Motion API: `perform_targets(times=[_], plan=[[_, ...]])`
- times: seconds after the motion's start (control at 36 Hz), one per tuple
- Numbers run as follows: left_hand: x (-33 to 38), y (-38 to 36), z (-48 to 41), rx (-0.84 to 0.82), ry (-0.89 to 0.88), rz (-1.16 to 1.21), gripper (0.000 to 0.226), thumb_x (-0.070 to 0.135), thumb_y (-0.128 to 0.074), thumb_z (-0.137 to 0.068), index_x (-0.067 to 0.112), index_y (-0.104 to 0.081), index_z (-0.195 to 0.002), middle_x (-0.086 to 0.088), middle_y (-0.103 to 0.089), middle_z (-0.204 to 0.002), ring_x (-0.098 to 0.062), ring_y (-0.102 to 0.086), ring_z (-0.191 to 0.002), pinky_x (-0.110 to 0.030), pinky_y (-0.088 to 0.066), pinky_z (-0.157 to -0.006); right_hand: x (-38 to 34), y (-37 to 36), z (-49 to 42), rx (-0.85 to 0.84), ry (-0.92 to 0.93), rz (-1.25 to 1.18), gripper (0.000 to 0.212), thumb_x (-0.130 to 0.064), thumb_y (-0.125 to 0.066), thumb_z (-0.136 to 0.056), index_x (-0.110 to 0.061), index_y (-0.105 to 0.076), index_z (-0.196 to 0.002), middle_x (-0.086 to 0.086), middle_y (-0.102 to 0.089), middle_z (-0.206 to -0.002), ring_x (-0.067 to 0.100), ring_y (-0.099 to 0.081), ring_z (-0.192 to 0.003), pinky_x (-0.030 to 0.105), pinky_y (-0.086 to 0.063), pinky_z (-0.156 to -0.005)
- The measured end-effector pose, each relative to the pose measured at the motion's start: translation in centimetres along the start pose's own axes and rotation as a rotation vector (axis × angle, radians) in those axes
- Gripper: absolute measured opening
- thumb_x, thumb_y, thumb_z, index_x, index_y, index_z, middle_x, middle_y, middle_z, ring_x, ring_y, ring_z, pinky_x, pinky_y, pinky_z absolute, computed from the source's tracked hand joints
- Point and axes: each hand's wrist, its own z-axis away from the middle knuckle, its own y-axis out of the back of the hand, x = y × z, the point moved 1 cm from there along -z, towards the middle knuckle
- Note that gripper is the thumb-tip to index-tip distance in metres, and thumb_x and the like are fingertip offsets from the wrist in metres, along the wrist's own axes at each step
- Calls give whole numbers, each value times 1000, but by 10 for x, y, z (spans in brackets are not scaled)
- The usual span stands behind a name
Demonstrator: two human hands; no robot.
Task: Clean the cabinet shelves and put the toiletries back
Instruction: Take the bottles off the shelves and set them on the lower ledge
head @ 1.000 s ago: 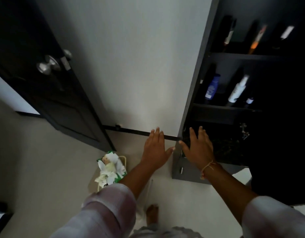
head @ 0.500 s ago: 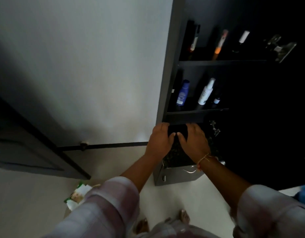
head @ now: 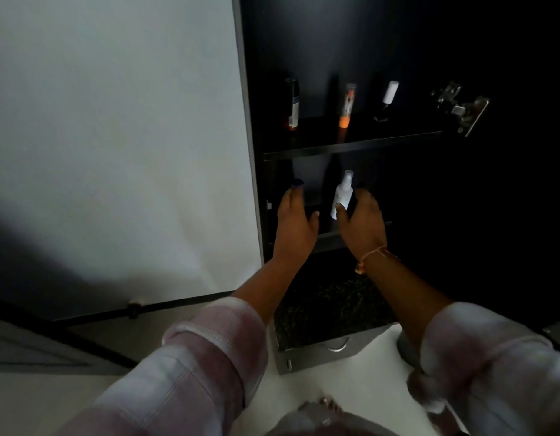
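Note:
The dark cabinet stands open with toiletries on two shelves. My left hand reaches into the middle shelf, its fingers straight against a blue bottle, of which only the cap shows. My right hand is beside it, thumb and curled fingers closing round a white spray bottle. On the top shelf stand a dark can, an orange-tipped tube and a dark bottle with a white cap. The rest of the middle shelf is too dark to read.
A metal hinge juts out at the cabinet's upper right. Below the shelves lie a dark speckled surface and a grey drawer front. A white wall fills the left; a door sits at lower left.
Both hands rose from the speckled lower surface to the middle shelf, reaching the blue and white bottles. The view tilted upward and shifted right.

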Motion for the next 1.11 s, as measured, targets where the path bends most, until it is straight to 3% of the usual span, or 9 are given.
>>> perform_targets(times=[0.19, 0.31, 0.44, 0.58, 0.72, 0.83, 0.97, 1.03, 1.11], plan=[[-4, -8, -42, 3, 57, -109, 68, 16, -66, -89, 9, -33, -147, -18, -32, -151, -33, -33, -138, -36, -27, -115, 6, -10, -50, 7, 27, -26, 54, -30, -70, -84, 2, -50, -124, 22, -59, -117, 37, -58, -108, 39, -48, -89], [-8, -11, -50, -9, 52, -115, 59, 13, -64, -90, 11, -41, -144, -12, -39, -148, -26, -39, -135, -19, -25, -107, 12, -17, -63, -35, -1, -26, 62, -33, -71, -82, -4, -45, -131, 21, -60, -122, 37, -59, -111, 44, -50, -92], [-9, -12, -50, 11, 47, -107, 47, 7, -60, -91, 10, -49, -137, -10, -43, -143, -22, -46, -129, -6, -26, -99, 16, -22, -70, -37, -10, -37, 54, -29, -71, -83, -9, -48, -128, 19, -63, -118, 36, -61, -108, 44, -52, -90], [-7, -11, -44, 52, 50, -125, 39, 3, -53, -94, 13, -54, -131, -9, -49, -134, -18, -54, -117, -9, -32, -92, 17, -22, -70, -15, 33, -34, 31, -18, -66, -87, -7, -62, -116, 17, -67, -114, 35, -62, -106, 36, -47, -90], [-3, -5, -32, 59, 15, -90, 38, 6, -58, -92, 11, -55, -130, -10, -53, -128, -18, -55, -114, -12, -35, -94, 18, -21, -62, 5, 68, -103, 19, -24, -66, -87, -12, -67, -102, 11, -71, -97, 30, -67, -90, 39, -54, -80], [-2, -3, -18, 81, 24, -58, 40, 16, -62, -93, 12, -53, -132, -8, -53, -129, -18, -54, -116, -13, -34, -95, 19, -18, -43, 32, 71, -183, 19, -28, -66, -89, -13, -67, -101, 7, -70, -95, 20, -67, -84, 34, -54, -76], [-8, 4, 11, 73, 4, 26, 42, 25, -66, -91, 12, -53, -129, -4, -55, -122, -14, -57, -109, -25, -48, -95, 18, -12, -5, -5, 43, -319, 25, -34, -73, -82, -17, -68, -100, 1, -68, -93, 3, -64, -78, 14, -51, -68], [-15, 7, 27, 58, 2, 35, 41, 27, -67, -90, 14, -54, -127, 1, -55, -119, -8, -56, -105, -21, -48, -91, 18, -10, 15, -39, 38, -330, 27, -35, -75, -81, -18, -68, -101, -1, -68, -90, 3, -64, -77, 8, -48, -66], [-31, 11, 53, 35, 7, 3, 36, 24, -70, -88, 14, -59, -121, 9, -54, -107, -3, -53, -98, -12, -44, -85, 24, -18, 44, -118, 51, -313, 26, -35, -76, -80, -18, -67, -98, 0, -69, -87, 6, -65, -77, 17, -52, -68]])
